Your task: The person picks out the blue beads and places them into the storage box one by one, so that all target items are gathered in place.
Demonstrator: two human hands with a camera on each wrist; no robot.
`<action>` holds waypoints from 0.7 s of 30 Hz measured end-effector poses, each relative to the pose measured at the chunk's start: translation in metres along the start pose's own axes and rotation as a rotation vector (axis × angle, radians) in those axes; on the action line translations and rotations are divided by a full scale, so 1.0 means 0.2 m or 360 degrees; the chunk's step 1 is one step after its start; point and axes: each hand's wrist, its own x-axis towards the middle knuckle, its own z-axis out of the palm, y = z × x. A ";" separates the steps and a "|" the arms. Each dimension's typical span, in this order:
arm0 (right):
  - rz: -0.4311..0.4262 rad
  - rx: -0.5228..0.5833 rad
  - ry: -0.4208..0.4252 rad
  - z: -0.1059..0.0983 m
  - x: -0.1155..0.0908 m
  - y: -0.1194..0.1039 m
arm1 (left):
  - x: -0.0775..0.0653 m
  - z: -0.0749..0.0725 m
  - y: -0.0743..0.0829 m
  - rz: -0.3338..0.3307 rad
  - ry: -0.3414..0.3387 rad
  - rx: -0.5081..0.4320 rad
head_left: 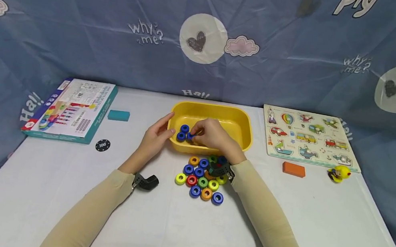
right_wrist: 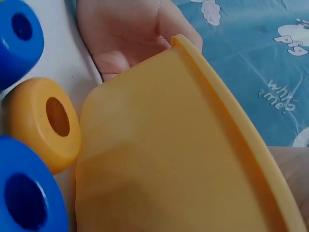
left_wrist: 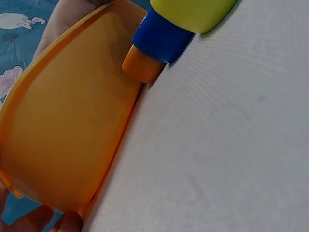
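A yellow plastic tub [head_left: 236,123] stands near the back of the white table. My left hand [head_left: 153,138] holds its left end, thumb at the rim and fingers along the outside. Inside the tub, my right hand [head_left: 215,135] pinches a blue ring [head_left: 189,136]. Two more blue rings [head_left: 181,137] lie beside it at the tub's left. In front of the tub are several loose rings in blue, orange, yellow, green and red, among them a red ring [head_left: 191,180]; my right wrist partly covers some. The right wrist view shows an orange ring [right_wrist: 43,123] close to the tub wall.
At left lie a toy box [head_left: 70,110], a teal block [head_left: 118,115] and a black chip [head_left: 102,145]. At right are a picture puzzle board [head_left: 305,137], an orange block [head_left: 293,169] and a small yellow figure [head_left: 339,174]. A patterned blue cloth [head_left: 153,66] hangs behind.
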 end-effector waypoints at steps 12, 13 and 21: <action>0.0075 0.0109 -0.0049 0.01 -0.01 0.02 | 0.00 0.01 -0.01 0.0011 -0.0011 -0.0018; 0.0074 0.0110 -0.0040 0.01 -0.01 0.02 | 0.01 0.01 -0.01 0.0012 -0.0011 -0.0018; -0.0201 0.0056 0.0256 -0.03 -0.10 -0.05 | 0.00 0.00 0.00 0.0012 0.0000 0.0011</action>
